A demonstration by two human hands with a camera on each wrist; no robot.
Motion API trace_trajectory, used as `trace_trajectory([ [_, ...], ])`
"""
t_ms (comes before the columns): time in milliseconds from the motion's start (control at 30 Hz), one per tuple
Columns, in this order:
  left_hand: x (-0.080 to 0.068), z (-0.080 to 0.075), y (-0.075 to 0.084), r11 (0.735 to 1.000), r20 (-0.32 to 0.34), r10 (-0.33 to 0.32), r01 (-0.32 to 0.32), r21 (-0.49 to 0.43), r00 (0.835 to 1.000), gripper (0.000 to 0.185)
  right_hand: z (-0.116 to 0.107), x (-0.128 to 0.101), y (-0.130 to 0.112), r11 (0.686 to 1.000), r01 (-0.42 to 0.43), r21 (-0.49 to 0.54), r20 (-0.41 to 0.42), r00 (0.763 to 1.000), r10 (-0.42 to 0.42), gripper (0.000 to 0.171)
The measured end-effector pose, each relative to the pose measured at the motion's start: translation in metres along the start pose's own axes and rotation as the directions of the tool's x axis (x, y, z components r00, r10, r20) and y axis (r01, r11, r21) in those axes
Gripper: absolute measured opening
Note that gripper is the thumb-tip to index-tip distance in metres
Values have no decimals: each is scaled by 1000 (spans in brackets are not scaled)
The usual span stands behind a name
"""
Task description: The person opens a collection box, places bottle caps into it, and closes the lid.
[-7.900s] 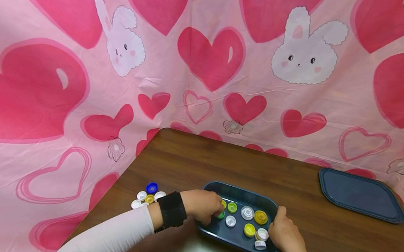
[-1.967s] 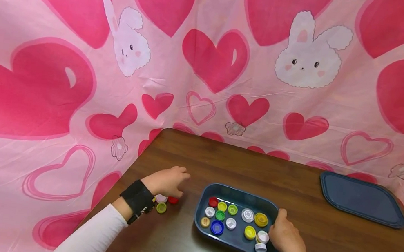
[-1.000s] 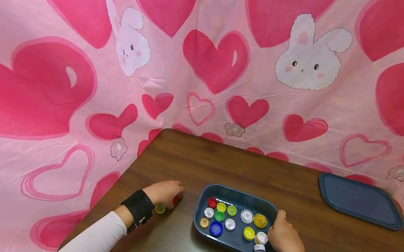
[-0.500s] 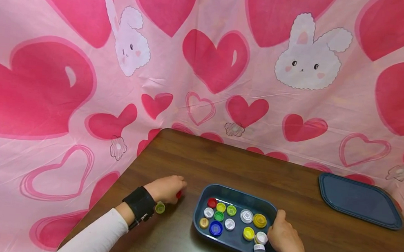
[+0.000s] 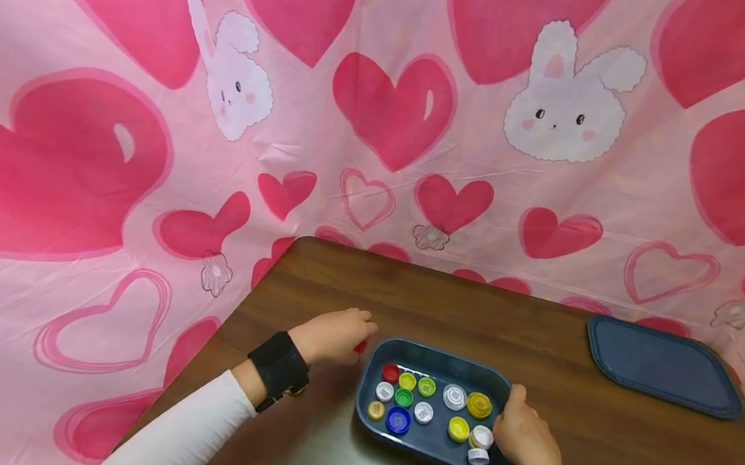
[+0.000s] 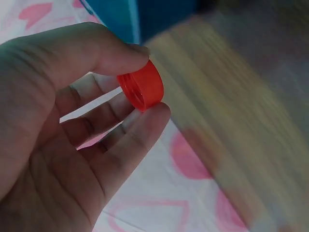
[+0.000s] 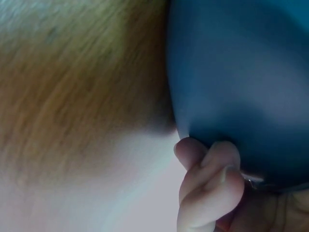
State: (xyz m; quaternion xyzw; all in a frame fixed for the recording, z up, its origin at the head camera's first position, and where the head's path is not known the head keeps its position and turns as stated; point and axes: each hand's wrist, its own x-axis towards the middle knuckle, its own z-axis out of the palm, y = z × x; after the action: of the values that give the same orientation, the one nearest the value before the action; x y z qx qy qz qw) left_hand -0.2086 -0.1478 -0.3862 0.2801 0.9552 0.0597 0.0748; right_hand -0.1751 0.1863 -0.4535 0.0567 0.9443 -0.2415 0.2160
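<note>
My left hand (image 5: 333, 337) is at the left end of a dark blue tray (image 5: 427, 439). It pinches a red bottle cap (image 6: 152, 86) between thumb and finger; the left wrist view shows the cap on edge, its hollow side towards the palm. Inside the tray lie several bottle caps in loose rows: a red one, a blue cap (image 5: 397, 420), a tan cap (image 5: 376, 411), and green, yellow and white ones. At the tray's right end my right hand (image 5: 528, 434) grips the wall, with fingertips (image 7: 224, 186) curled against the outside in the right wrist view.
A yellow-green cap (image 5: 297, 390) on the wooden table (image 5: 317, 439) is mostly hidden under my left wristband. A flat dark blue lid (image 5: 665, 366) lies at the back right. Pink heart-patterned cloth (image 5: 375, 210) hangs along the back and left table edges.
The left hand picked up the red cap from the table and carried it right to the tray. Over the longer span, red, white, blue and tan caps joined those inside. My right hand kept its grip.
</note>
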Motion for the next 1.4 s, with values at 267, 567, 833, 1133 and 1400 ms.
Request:
trace_trajectory([
  [267,13,-5,37,991,74,113,-118,65,991,33,1,-1,-1,1000,-4,-3,-2,1000,4,51],
  [567,36,11,82,929,225,274,-318,191,935,37,2,-3,0,999,34,-20,-32,999,-35,46],
  [833,48,28,108,891,307,357,-420,172,882,38,3,-2,0,999,27,-24,-31,999,-28,50],
  [1133,51,32,117,891,367,387,-446,88,846,32,1,-2,-1,1000,19,-20,-22,1000,-20,51],
  [1400,49,34,118,897,396,386,-439,50,833,29,1,-4,-1,999,20,-26,-27,999,-20,50],
])
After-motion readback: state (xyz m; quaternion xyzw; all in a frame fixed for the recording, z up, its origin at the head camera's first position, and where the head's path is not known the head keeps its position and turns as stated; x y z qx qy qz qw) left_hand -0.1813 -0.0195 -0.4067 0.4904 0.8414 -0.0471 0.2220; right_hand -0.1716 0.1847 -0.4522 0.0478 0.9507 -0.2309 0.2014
